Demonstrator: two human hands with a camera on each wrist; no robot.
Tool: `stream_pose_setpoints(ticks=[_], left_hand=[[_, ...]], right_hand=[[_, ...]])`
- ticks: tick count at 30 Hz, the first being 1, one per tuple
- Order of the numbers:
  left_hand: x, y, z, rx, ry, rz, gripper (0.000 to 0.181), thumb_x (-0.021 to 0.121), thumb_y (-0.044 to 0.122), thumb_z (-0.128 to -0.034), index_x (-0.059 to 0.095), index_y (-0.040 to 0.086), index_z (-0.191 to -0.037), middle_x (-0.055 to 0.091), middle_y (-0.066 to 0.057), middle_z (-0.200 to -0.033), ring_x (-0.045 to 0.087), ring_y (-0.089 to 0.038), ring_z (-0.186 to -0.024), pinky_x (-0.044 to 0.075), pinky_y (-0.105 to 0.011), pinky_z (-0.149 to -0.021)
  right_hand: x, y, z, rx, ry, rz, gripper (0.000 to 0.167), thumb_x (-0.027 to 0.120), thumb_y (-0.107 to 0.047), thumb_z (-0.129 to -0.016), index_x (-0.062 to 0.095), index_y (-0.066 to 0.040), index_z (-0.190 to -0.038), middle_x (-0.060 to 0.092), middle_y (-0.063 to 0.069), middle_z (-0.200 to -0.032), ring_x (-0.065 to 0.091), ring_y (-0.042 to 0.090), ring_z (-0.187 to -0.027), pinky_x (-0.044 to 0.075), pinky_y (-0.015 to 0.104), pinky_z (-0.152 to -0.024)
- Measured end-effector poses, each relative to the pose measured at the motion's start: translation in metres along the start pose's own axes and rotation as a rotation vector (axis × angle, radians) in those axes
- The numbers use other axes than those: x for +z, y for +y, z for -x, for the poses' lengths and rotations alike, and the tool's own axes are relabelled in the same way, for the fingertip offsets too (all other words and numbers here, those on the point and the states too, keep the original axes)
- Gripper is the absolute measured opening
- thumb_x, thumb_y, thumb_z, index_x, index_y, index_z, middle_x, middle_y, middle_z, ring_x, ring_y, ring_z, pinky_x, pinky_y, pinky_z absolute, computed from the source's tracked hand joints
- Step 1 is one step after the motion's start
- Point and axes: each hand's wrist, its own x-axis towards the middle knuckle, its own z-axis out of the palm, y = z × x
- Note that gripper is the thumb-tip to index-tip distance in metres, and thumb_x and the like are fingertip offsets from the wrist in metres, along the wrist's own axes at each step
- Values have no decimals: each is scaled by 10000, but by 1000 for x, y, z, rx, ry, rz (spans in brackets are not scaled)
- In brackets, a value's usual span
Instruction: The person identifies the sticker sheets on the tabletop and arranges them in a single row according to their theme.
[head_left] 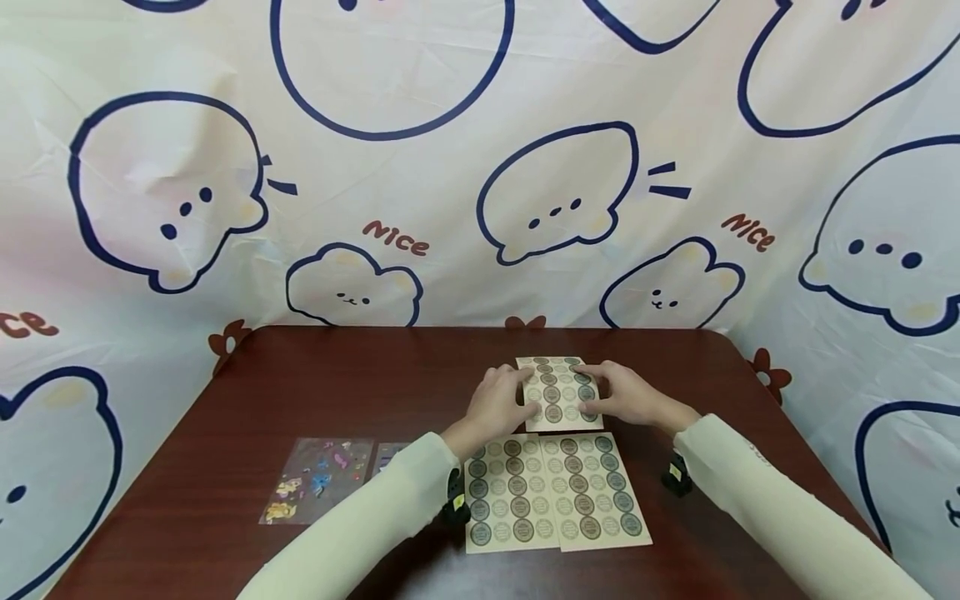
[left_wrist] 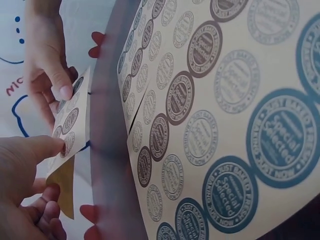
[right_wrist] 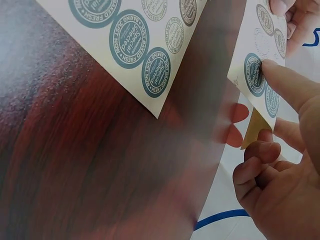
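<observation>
My left hand (head_left: 497, 402) pinches the left edge of a cream sheet of round stickers (head_left: 555, 392), thumb on the printed face. On the opposite edge, my right hand (head_left: 627, 395) pinches the same sheet, its thumb over a blue-green sticker in the right wrist view. A brownish-gold surface (left_wrist: 63, 190) shows behind the sheet's lower edge in the left wrist view. Nearer to me, two larger-looking sticker sheets, a left one (head_left: 510, 508) and a right one (head_left: 592, 492), lie side by side on the table. Their circles are brown, blue-green and pale.
A clear sheet with small colourful figures (head_left: 321, 479) lies at the left on the dark red-brown table (head_left: 360, 375). Beside it, another clear sheet (head_left: 386, 455) is partly hidden by my left sleeve. A cartoon-printed cloth (head_left: 442, 183) hangs behind the table.
</observation>
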Motion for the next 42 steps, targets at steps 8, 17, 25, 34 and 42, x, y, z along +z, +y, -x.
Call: stream_pose_setpoints(ticks=[8, 17, 25, 34, 42], left_hand=[[-2, 8, 2, 28, -4, 18, 588, 732, 284, -926, 544, 164, -1471, 619, -77, -1238, 461, -173, -933, 389, -290, -710], [3, 16, 6, 49, 2, 19, 571, 737, 289, -921, 566, 172, -1453, 627, -52, -1184, 475, -163, -943, 390, -266, -701], [7, 22, 9, 62, 14, 19, 568, 745, 292, -914, 578, 170, -1443, 634, -41, -1114, 478, -153, -932, 391, -254, -700], [15, 24, 15, 58, 2, 60, 553, 762, 281, -898, 604, 170, -1416, 629, -26, -1055, 468, -134, -890, 390, -234, -680], [20, 27, 18, 62, 6, 92, 552, 758, 272, -896, 603, 171, -1417, 613, -17, -1020, 460, -128, -889, 378, -231, -672]], right_hand=[[-3, 1, 11, 15, 4, -20, 718, 772, -266, -902, 458, -64, -1516, 561, 118, -1087, 484, 180, -824, 438, 285, -667], [-6, 8, 23, 17, 14, -16, 713, 765, -290, -907, 460, -87, -1519, 568, 121, -1123, 479, 167, -788, 439, 267, -619], [-9, 9, 34, 8, 29, -41, 700, 763, -270, -910, 467, -66, -1511, 539, 94, -1059, 466, 176, -786, 432, 257, -607], [-8, 12, 43, 26, 43, -9, 699, 778, -271, -895, 486, -86, -1503, 561, 77, -1031, 462, 163, -746, 427, 251, -604], [-10, 13, 48, 15, 51, -14, 691, 778, -284, -895, 499, -74, -1491, 555, 68, -1003, 463, 171, -774, 416, 249, -621]])
